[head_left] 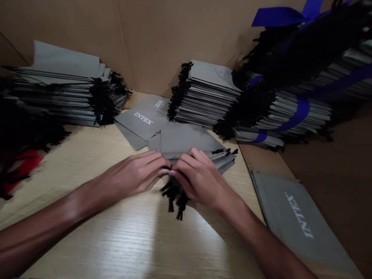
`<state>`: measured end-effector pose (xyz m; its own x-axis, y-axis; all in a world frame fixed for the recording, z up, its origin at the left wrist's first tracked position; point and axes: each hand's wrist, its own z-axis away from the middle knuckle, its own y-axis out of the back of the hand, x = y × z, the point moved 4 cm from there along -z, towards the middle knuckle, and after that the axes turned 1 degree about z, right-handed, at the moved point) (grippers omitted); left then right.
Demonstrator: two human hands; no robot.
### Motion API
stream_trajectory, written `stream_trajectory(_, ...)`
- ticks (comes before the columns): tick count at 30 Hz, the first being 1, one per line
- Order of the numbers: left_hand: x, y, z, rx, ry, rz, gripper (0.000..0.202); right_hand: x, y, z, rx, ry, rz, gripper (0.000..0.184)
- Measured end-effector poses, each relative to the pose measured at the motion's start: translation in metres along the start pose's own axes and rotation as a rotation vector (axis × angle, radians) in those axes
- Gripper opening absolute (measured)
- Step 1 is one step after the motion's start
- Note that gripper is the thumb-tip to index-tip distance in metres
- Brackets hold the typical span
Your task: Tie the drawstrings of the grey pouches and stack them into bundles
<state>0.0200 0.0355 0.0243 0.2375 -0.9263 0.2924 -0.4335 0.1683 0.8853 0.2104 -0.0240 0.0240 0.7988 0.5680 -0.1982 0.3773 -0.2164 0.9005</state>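
Note:
Close together at the middle of the table, my left hand (142, 170) and my right hand (202, 176) both pinch the edge of a grey drawstring pouch. Its knotted black cords (176, 195) hang toward me below the fingers. My fingertips nearly meet and hide most of the gripped part. Just beyond the hands lies a small pile of grey pouches (188, 137), with black cord ends sticking out at its right. Behind that, flat grey pouches (143, 118) printed INTEX lie overlapping.
Stacks of grey pouches with black cords stand at the back left (66, 93) and back centre (209, 93). Bundles tied with blue ribbon (300, 114) are piled at the right. More INTEX pouches (302, 221) lie at right. A red strip (24, 170) shows at left. Cardboard walls (174, 38) surround the table.

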Motion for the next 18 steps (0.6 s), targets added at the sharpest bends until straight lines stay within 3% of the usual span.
stream_trajectory(4, -0.012, -0.001, -0.001, -0.084, -0.013, 0.086, 0.025, 0.004, -0.005, -0.008, -0.131, 0.077, 0.041, 0.025)
stream_trajectory(7, -0.02, -0.004, -0.001, -0.1, 0.056, 0.204, 0.023, 0.009, -0.007, -0.014, -0.181, 0.135, 0.067, 0.025)
stream_trajectory(12, -0.025, -0.01, 0.001, -0.099, 0.2, 0.323, 0.021, 0.012, -0.009, -0.018, -0.174, 0.215, 0.037, 0.029)
stream_trajectory(18, -0.021, -0.011, 0.003, -0.105, 0.182, 0.36, 0.026, 0.01, -0.012, -0.01, -0.172, 0.175, -0.207, 0.022)
